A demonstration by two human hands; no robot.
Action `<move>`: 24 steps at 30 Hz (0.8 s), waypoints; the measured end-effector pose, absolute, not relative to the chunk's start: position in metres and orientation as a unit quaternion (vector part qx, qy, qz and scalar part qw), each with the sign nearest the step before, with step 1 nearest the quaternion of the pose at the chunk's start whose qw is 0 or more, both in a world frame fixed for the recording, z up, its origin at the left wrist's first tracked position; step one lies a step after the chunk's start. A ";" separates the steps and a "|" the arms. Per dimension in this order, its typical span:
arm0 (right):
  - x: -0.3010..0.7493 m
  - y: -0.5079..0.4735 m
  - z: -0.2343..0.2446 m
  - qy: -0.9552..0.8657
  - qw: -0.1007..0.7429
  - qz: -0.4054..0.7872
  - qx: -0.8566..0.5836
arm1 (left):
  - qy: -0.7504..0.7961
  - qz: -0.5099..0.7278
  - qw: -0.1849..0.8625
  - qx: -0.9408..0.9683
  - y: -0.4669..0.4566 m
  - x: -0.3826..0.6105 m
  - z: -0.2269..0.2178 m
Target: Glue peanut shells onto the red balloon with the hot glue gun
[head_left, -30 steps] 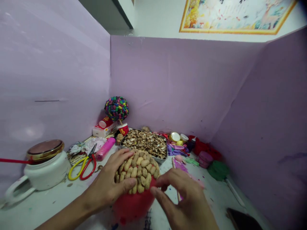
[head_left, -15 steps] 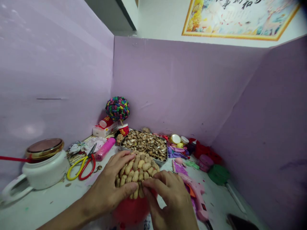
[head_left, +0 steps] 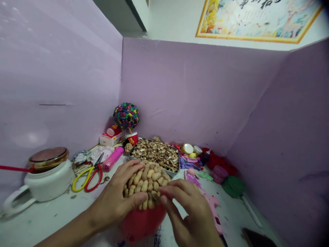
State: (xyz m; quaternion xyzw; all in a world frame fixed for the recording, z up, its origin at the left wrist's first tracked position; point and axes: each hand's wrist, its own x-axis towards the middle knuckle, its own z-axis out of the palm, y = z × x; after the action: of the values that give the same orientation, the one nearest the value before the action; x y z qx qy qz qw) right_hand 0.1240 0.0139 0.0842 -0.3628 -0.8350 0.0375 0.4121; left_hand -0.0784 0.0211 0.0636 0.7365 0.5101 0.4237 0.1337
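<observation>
A red balloon (head_left: 142, 223) rests on the white table, its upper part covered with peanut shells (head_left: 150, 180) stuck side by side. My left hand (head_left: 115, 200) wraps round the left side of this peanut ball, fingers over the top and thumb pressing near the lower shells. My right hand (head_left: 190, 214) is at the ball's right edge, fingertips pinched against the shells there; I cannot see whether it holds a separate shell.
A metal tray of shell pieces (head_left: 156, 154) stands behind. Yellow-and-red scissors (head_left: 88, 176), a pink tube (head_left: 112, 159) and a white jar with gold lid (head_left: 43, 176) lie left. A pink glue gun (head_left: 214, 209), coloured tubs and a multicoloured ball (head_left: 125, 115) are nearby. Purple panels enclose the table.
My right hand moved in from the right to the ball's edge and now presses its fingertips on the shells. My left hand kept its hold.
</observation>
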 end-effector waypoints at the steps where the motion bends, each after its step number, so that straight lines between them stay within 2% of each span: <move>1: 0.126 0.014 0.084 -0.824 0.423 0.053 -0.372 | 0.512 0.422 0.130 0.736 0.022 -0.079 0.063; 4: 0.128 0.016 0.082 -0.802 0.436 0.080 -0.402 | 0.514 0.418 0.123 0.739 0.023 -0.080 0.063; 9: 0.122 0.016 0.077 -0.824 0.412 0.024 -0.389 | 0.510 0.408 0.123 0.748 0.023 -0.081 0.062; 14: 0.117 0.014 0.076 -0.820 0.426 -0.006 -0.382 | 0.509 0.417 0.130 0.742 0.021 -0.079 0.063; 19: 0.117 0.014 0.077 -0.831 0.395 -0.044 -0.390 | 0.521 0.395 0.116 0.748 0.019 -0.079 0.063; 24: 0.116 0.014 0.074 -0.828 0.399 -0.041 -0.391 | 0.524 0.392 0.102 0.749 0.016 -0.078 0.062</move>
State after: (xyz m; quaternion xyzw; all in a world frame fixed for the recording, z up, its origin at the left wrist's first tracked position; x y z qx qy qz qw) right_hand 0.1158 0.0139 0.0743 -0.3913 -0.8281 -0.0409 0.3993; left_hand -0.0781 0.0161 0.0622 0.7490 0.5240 0.3925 0.1017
